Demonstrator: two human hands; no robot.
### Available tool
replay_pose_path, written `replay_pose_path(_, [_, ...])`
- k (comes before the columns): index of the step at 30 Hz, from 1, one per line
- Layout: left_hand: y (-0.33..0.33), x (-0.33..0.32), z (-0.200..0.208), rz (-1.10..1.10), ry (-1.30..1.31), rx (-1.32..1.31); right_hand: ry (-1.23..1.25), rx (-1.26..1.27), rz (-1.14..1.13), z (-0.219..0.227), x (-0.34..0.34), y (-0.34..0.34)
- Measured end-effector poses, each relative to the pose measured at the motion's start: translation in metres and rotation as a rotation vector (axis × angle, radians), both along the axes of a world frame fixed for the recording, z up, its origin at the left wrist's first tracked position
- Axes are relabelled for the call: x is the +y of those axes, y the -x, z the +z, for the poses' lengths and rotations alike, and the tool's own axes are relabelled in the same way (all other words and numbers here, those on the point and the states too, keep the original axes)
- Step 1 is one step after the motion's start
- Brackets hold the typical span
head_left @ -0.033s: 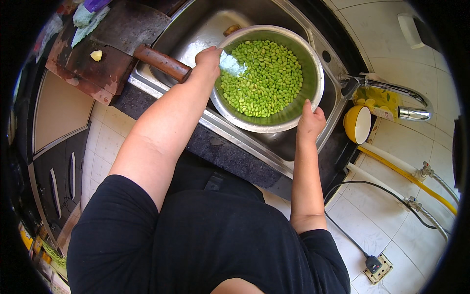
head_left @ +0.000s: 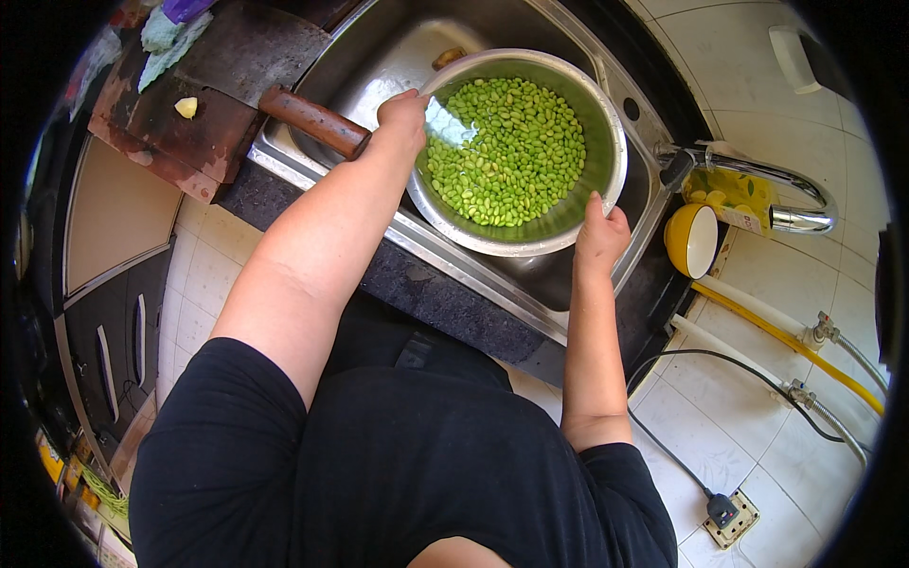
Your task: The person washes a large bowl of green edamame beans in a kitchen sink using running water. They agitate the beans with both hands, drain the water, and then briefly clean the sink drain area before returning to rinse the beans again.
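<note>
A round stainless steel basin (head_left: 530, 248) holds many green beans (head_left: 511, 151) in water, with light glinting on the water at its left side. My left hand (head_left: 404, 118) grips the basin's rim on the left, its fingers partly hidden. On the lower right, my right hand (head_left: 602, 235) is closed on the rim with the thumb on top. The basin is over the steel sink (head_left: 379, 57), tilted a little; whether it rests on the sink's edge or divider I cannot tell.
Left of the sink, a cleaver with a brown wooden handle (head_left: 317, 121) lies on a worn cutting board (head_left: 142, 123), beside a small yellowish piece (head_left: 187, 108). A chrome faucet (head_left: 805, 194) and a yellow bowl (head_left: 691, 239) stand at the right. A black plug (head_left: 721, 511) sits at a wall socket.
</note>
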State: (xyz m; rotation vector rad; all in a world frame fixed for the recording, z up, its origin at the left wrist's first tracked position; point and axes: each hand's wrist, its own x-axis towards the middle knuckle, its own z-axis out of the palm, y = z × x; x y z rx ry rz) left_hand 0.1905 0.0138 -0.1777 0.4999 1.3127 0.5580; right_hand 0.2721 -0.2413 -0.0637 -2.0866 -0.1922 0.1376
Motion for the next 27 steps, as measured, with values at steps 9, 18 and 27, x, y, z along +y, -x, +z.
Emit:
replay_pose_path(9, [0.000,-0.001,0.010,0.019,-0.005,0.091,0.005,0.007,0.008,0.002,0.001,0.000])
replay_pose_path(18, [0.001,-0.002,0.019,0.008,-0.062,0.071,-0.048,0.027,-0.009,-0.003,-0.002,-0.001])
replay_pose_path(27, [0.000,0.004,-0.001,-0.010,-0.070,0.117,-0.079,0.030,-0.010,-0.004,-0.004,-0.002])
